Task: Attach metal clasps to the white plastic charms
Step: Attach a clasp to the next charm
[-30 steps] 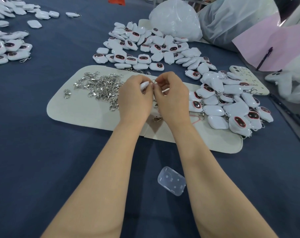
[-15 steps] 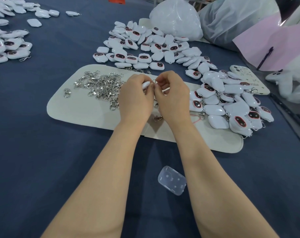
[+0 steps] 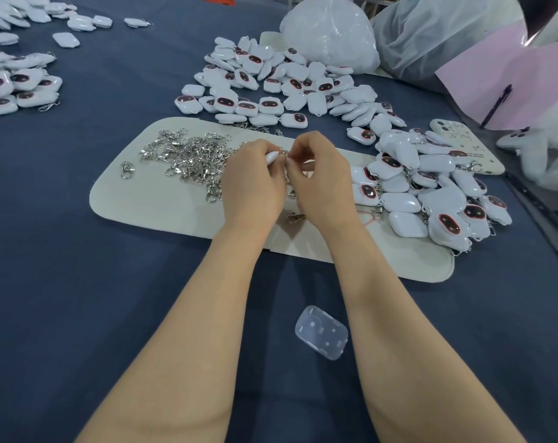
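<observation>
One white charm [image 3: 272,157] pokes from left hand's [image 3: 253,187] grip, right hand [image 3: 322,183] pinching clasp [image 3: 285,152].

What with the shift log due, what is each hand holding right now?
Left hand: holds a white charm.
Right hand: pinches a small metal clasp at the charm's end, mostly hidden.

A tilted white charm [image 3: 272,156] is pinched in the hands [image 3: 252,183], metal clasp [image 3: 285,153] at its tip, loose clasps [image 3: 191,161] heaped left.
</observation>
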{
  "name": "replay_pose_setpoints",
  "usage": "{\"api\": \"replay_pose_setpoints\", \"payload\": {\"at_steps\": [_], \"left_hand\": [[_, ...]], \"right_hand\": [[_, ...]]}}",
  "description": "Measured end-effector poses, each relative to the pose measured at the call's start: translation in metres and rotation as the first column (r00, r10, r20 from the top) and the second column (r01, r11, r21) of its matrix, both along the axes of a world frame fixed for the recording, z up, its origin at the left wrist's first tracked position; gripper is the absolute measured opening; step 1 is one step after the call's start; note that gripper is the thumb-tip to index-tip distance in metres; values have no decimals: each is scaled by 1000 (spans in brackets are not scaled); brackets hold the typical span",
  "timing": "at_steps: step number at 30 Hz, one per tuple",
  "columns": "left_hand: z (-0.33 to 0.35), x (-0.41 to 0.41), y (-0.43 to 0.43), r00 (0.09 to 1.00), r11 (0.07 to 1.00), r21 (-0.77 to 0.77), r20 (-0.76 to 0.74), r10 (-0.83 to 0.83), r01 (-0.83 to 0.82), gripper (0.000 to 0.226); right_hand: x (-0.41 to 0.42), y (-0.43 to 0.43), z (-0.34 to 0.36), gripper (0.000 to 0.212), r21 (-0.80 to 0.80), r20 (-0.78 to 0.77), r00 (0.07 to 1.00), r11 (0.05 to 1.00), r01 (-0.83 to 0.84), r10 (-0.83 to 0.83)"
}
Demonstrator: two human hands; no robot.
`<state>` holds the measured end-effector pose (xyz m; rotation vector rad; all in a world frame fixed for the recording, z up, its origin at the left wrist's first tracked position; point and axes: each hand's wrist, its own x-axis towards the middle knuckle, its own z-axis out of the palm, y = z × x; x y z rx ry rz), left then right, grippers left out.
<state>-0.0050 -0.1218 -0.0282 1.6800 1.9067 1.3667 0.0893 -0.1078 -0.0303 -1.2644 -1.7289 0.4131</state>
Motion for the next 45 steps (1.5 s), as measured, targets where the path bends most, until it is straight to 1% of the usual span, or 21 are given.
{"api": "replay_pose_setpoints", "payload": {"at_steps": [2,5,9,13,16,19,22,24,27,29,32,33,35,38,42,45], "left_hand": [[0,0,0,1000,1000,-4,0,5,-5,16],[-1,0,0,1000,1000,-7,-16,-4,4,16],[1,1,0,999,999,26,37,-32,31,12],[2,2,0,991,996,17,97,-94,93,11],[1,1,2,989,993,3,88,-115,115,13],[2,0,1,991,993,20,68,-114,113,12],[2,0,1,992,993,41,59,-113,111,10],[2,0,0,992,992,50,53,-119,116,10],[3,-1,1,988,992,55,101,-121,116,8],[4,-3,2,983,993,56,143,-113,106,7],[4,-4,2,982,994,60,157,-103,94,7],[4,-3,2,985,994,63,144,-97,89,7],[3,-2,2,991,995,68,100,-85,79,9],[0,-2,2,997,996,58,35,-63,61,11],[-2,-2,3,1000,999,32,6,-26,25,13],[-2,-2,4,999,999,30,39,-26,25,13]], "right_hand": [[-1,0,0,10,10,-8,1000,1000,-5,5],[-1,1,-1,11,-37,-23,1000,999,-16,15],[2,2,-2,13,-74,-67,998,997,-13,8],[6,3,-2,13,-75,-185,982,997,19,-33],[5,3,0,15,-121,-253,966,992,18,-49],[3,3,3,21,-193,-341,939,981,-16,-51],[4,2,6,14,-282,-419,906,957,-67,-60],[6,2,7,10,-321,-442,895,943,-91,-64],[8,2,8,2,-331,-430,902,937,-112,-44],[9,1,8,3,-333,-389,921,935,-125,-15],[5,1,6,4,-292,-233,973,954,-68,-2],[4,0,5,5,-265,-179,984,963,-43,-6],[2,0,3,8,-212,-124,992,977,-4,-23],[1,0,3,11,-172,-98,995,985,11,-28],[0,0,4,12,-90,-104,994,996,3,-12],[1,0,4,10,-72,-97,995,997,13,-20]]}}
